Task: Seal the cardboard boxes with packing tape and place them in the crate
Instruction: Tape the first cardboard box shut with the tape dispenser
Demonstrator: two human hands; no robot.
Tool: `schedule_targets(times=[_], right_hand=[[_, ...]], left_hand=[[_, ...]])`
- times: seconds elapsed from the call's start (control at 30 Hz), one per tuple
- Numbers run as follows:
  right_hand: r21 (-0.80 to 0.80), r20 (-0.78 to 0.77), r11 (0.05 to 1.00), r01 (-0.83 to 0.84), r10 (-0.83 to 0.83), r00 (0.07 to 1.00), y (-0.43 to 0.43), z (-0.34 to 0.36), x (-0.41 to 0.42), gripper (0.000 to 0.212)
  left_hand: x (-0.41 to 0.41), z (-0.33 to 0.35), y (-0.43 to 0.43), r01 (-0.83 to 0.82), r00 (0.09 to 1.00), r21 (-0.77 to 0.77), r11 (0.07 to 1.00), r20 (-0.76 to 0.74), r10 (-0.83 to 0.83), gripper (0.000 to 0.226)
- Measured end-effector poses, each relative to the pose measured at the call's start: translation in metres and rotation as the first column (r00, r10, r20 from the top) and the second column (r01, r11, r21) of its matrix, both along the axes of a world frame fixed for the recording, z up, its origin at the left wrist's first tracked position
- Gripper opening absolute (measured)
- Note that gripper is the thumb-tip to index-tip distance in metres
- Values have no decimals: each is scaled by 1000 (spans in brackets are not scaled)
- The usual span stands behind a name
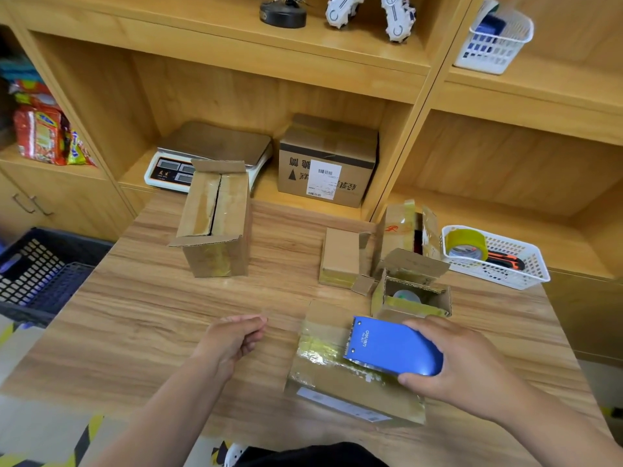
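pressing blue tape dispenser [394,345] onto flat cardboard box [323,377], right grip [462,362] wrapped round it, left grip [232,338] released nearby. probably light, stiff, tape-slick; best held by side edges.

Head-worn, close, down onto table [151,315]

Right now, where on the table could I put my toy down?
Bare wood lies between the tall box and the small closed box, and along the table edge left of the left hand. The right side is crowded: open boxes bunch beside the white basket.
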State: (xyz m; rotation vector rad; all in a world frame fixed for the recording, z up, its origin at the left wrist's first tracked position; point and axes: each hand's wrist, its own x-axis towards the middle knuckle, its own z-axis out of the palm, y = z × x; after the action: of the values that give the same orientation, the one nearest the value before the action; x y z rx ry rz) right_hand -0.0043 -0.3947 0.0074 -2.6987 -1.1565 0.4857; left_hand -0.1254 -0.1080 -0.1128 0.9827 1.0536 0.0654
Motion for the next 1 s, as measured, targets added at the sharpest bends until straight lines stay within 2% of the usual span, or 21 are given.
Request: schedule_targets(times=[0.3,0.77,1.0], right_hand=[[-37,16,999,31,-31,999,-1,1,1,83],[-49,-7,998,40,-40,999,1,6,3,82],[-68,-23,996,52,-54,998,1,1,5,80]], left_hand=[[4,-2,-1,-17,999,14,1000,41,17,5],[7,-13,-8,-16,1000,27,1000,-7,16,7],[9,-27,-22,23,998,52,998,-66,-19,19]])
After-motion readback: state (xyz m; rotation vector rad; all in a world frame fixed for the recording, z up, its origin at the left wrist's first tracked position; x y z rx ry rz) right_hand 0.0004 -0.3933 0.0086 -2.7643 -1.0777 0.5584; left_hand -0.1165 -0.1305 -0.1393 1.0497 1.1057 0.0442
